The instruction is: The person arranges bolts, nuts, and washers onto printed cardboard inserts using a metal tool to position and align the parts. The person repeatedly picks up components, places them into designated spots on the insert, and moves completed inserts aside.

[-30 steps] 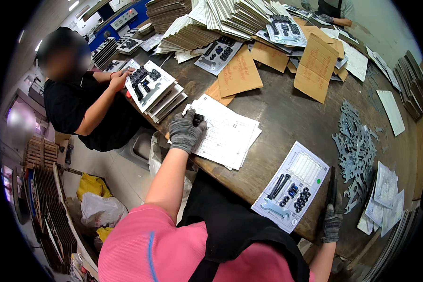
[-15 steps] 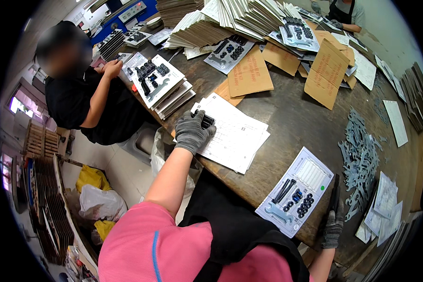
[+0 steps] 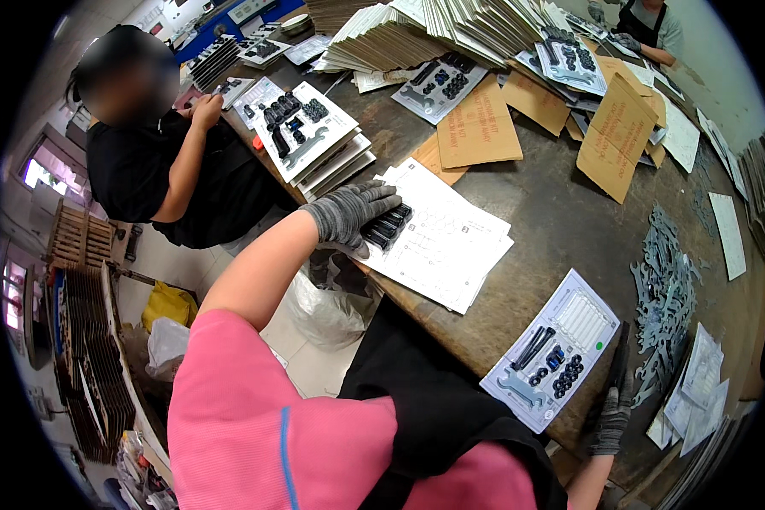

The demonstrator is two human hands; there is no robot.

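Note:
My left hand (image 3: 353, 217) wears a grey knitted glove and is open, its fingers stretched over the far end of a row of black tubular parts (image 3: 388, 226). These lie side by side on the left part of a stack of white printed sheets (image 3: 450, 246). My right hand (image 3: 612, 421), gloved alike, is closed around the near end of a long dark bar (image 3: 623, 353) by the table's right side. Between my hands, near the front edge, lies a blister card (image 3: 561, 348) with black bolts, nuts, a grey spanner and white pieces.
Right of the bar spreads a heap of grey spanners (image 3: 667, 289). Filled cards are stacked (image 3: 327, 170) at the left edge, beside a co-worker (image 3: 144, 178). Brown cardboard pieces (image 3: 478, 132) and leaning piles of sheets (image 3: 459, 34) stand behind. Another person (image 3: 650, 34) works far right.
My left hand has uncurled from the black parts and shifted left, leaving them visible on the sheets. The view has shifted slightly; my right hand stays by the bar.

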